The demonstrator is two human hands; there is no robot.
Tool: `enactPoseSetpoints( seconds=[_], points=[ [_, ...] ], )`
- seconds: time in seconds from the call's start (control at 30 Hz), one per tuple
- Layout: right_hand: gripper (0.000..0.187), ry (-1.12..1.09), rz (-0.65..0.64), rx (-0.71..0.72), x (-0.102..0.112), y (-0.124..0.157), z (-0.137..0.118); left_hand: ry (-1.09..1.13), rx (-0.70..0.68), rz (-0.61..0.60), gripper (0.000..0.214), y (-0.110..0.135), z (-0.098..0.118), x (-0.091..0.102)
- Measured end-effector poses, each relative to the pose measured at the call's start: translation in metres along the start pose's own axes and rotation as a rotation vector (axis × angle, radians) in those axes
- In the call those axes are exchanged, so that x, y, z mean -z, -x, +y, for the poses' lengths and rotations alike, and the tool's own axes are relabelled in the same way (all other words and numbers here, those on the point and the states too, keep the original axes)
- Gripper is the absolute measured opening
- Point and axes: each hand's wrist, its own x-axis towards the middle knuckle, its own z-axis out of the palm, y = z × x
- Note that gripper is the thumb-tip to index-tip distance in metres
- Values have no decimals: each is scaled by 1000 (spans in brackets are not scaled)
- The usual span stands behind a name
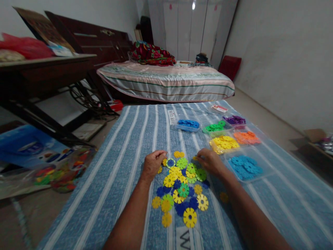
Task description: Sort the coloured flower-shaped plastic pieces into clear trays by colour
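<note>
I see the disc pile (179, 184) on the striped cloth (125, 146) lying btw both hands, left hand (153, 164) and right hand (211, 161) equally near at its far edge, fingers curled down, but if either grip holds a disc I cannot tell.

I saw a home bedroom: a striped bed (166, 81) and white wardrobe (189, 27) stood far beyond my left hand (153, 163).
</note>
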Motion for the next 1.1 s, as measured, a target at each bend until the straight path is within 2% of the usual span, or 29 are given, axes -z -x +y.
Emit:
enactPoseSetpoints(
  seconds=[0.1, 0.2, 0.3, 0.37, 0.4, 0.53, 0.57, 0.63, 0.7, 0.83, 1.0, 1.1],
  points=[
    [14, 64, 320, 34, 12, 0, 3, 6, 11, 5, 31, 0, -1, 0],
    [16, 246, 612, -47, 26, 0, 12, 10, 13, 3, 29, -1, -2, 0],
    [18, 361, 699, -131, 31, 1, 17, 18, 25, -6, 30, -2, -2, -1],
    [18, 311, 625, -102, 27, 2, 13, 24, 35, -6, 30, -2, -2, -1],
    [18, 259, 545, -61, 23, 2, 8, 27, 36, -3, 31, -2, -1, -1],
    [15, 47, 64, 155, 6, 3, -17, 22, 21, 5, 31, -1, 0, -2],
    [12, 21, -34, 202, 3, 3, -23, 18, 19, 4, 31, -1, 0, -1],
    [7, 13, -150, 267, 1, 2, -30, 12, 15, -2, 31, 0, 1, -1],
    [5, 35, -191, 284, 0, 2, -32, 11, 10, 0, 31, 0, 1, -1],
    [6, 68, -224, 222, -2, 1, -24, 10, 0, 11, 33, 0, 0, 0],
    [14, 126, -163, 74, -6, 1, -17, 19, 2, 6, 33, -2, -3, -1],
    [11, 83, -150, 115, -3, 1, -20, 21, 10, 4, 32, -2, -3, -1]
  ],
)
